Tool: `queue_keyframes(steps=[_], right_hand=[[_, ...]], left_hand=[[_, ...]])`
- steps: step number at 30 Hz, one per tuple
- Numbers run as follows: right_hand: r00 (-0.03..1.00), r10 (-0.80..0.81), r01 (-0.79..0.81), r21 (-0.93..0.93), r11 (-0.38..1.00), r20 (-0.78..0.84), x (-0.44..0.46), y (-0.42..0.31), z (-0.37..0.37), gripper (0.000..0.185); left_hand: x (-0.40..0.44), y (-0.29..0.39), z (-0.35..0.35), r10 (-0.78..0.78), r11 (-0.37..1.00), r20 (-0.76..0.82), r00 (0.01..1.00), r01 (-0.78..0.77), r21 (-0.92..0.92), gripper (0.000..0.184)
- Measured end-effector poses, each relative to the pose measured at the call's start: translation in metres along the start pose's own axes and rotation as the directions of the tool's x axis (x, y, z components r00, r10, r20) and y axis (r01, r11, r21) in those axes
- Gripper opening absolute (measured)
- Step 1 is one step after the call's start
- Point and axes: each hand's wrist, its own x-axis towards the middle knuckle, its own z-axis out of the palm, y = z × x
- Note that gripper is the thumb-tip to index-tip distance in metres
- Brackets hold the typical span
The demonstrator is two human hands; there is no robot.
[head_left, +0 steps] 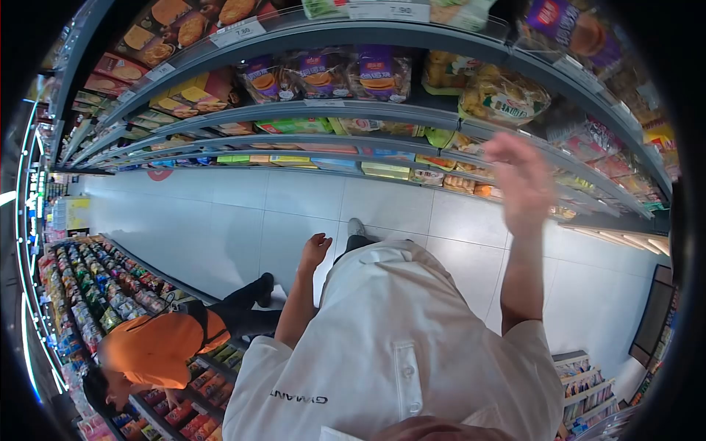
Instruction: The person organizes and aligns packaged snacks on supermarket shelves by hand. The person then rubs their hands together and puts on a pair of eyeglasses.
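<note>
My right hand is raised in front of the shelves, blurred by motion, its fingers stretched out and nothing seen in them. Just beyond its fingertips in this view sits a clear bag of yellowish baked goods with a white and green label; I see no contact. Purple-labelled packs of round pastries stand to the left on the same shelf. Low at my side hangs my left hand, its fingers loosely bent and apart, holding nothing that I can see.
Shelving with price tags curves across the front. A person in an orange top bends over a snack display behind me to the left. Pale floor tiles lie between. Another rack stands at the lower right.
</note>
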Motion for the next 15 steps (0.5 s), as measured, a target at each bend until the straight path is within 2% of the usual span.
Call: queue_keyframes(steps=[1,2,4,5,9,15], right_hand=[[0.984,-0.149,0.157,0.076,0.985,-0.097,0.009,-0.021,-0.010,0.026],[0.905,-0.389,0.399,0.029,0.916,-0.172,0.015,-0.033,-0.023,0.036],[0.782,-0.584,0.607,0.048,0.794,-0.218,0.030,-0.070,-0.055,0.049],[0.716,-0.657,0.685,0.055,0.727,-0.237,0.033,-0.086,-0.064,0.047],[0.565,-0.779,0.821,0.083,0.566,-0.272,0.037,-0.122,-0.083,0.043],[0.527,-0.800,0.846,0.087,0.526,-0.287,0.030,-0.133,-0.094,0.037]], left_hand=[[-0.004,0.001,-0.001,-0.027,1.000,0.007,1.000,0.027,-0.003,0.055],[-0.009,0.002,-0.002,-0.054,0.999,0.016,0.998,0.054,-0.006,0.056],[-0.014,0.003,-0.001,-0.084,0.996,0.023,0.996,0.084,-0.017,0.056],[-0.014,0.000,0.000,-0.086,0.996,0.021,0.996,0.087,-0.025,0.056],[-0.020,0.016,0.004,-0.074,0.995,-0.011,0.997,0.073,-0.066,0.055],[-0.024,0.035,0.005,-0.040,0.994,-0.046,0.998,0.035,-0.104,0.052]])
